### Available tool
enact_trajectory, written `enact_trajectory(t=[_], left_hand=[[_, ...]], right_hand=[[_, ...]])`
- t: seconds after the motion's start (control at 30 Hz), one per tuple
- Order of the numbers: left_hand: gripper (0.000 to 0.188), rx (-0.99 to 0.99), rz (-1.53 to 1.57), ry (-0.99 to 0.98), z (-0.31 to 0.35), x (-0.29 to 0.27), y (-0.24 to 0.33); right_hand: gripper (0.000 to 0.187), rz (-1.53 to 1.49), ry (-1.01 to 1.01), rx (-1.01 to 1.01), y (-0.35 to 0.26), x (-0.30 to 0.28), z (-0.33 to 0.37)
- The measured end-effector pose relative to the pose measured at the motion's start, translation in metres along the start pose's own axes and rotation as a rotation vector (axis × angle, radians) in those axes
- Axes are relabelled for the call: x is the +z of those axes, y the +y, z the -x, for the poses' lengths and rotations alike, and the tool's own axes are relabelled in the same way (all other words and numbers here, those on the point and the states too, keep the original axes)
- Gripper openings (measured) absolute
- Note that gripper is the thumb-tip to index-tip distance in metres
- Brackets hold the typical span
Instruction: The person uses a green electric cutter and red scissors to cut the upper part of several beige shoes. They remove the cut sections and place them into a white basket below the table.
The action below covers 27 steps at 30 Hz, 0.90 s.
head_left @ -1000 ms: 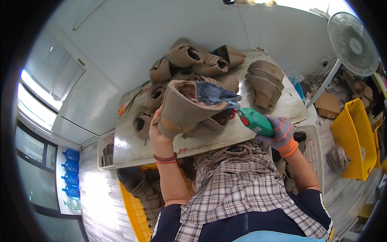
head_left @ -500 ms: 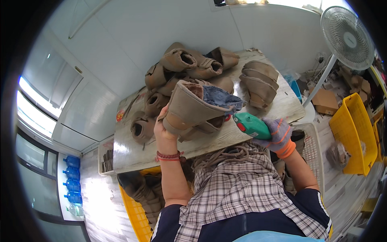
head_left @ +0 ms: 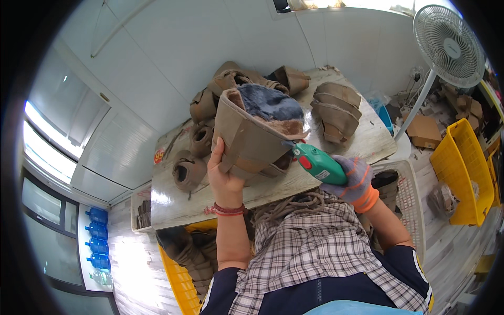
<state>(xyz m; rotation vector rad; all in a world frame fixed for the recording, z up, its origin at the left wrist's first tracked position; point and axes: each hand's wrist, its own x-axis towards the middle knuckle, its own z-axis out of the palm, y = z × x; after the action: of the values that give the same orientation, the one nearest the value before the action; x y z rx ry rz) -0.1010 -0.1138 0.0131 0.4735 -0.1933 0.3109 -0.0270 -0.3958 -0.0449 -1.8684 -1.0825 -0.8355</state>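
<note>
My bare left hand (head_left: 222, 174) grips a taupe boot upper (head_left: 247, 144) from its left side, thumb up along the outside. The upper is held tilted above the table, its opening showing dark blue-grey and brown fluffy lining (head_left: 270, 102). My right hand (head_left: 353, 181), in a grey and orange knitted glove, is wrapped round a green handheld electric cutter (head_left: 317, 164) with a red button. The tool's tip is at the right rim of the upper, by the lining's edge; whether its blades touch the material I cannot tell.
Several more boot uppers (head_left: 203, 105) are heaped on the table (head_left: 367, 142), with a nested stack (head_left: 337, 110) at the right. Yellow crates (head_left: 459, 173) and a white fan (head_left: 451, 47) stand to the right. Below the table's front edge, another yellow crate (head_left: 176, 281) holds uppers.
The boot upper has been turned in my left hand, so more lining faces up. My right hand and the cutter have shifted slightly left, staying at the rim.
</note>
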Motion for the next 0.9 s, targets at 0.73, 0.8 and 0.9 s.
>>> enact_trajectory(t=[0.73,0.8,0.9], left_hand=[[0.026,0.371,-1.386,-0.093,0.013,-0.033,-0.029],[0.029,0.396,-1.551,-0.15,0.012,-0.041,-0.029],[0.031,0.372,-1.645,-0.188,0.015,-0.041,-0.03]], right_hand=[[0.048,-0.356,-0.013,0.35,-0.022,0.025,-0.02],[0.047,-0.387,-0.012,0.411,-0.022,0.026,-0.017],[0.046,-0.48,0.018,0.473,-0.019,0.033,-0.011]])
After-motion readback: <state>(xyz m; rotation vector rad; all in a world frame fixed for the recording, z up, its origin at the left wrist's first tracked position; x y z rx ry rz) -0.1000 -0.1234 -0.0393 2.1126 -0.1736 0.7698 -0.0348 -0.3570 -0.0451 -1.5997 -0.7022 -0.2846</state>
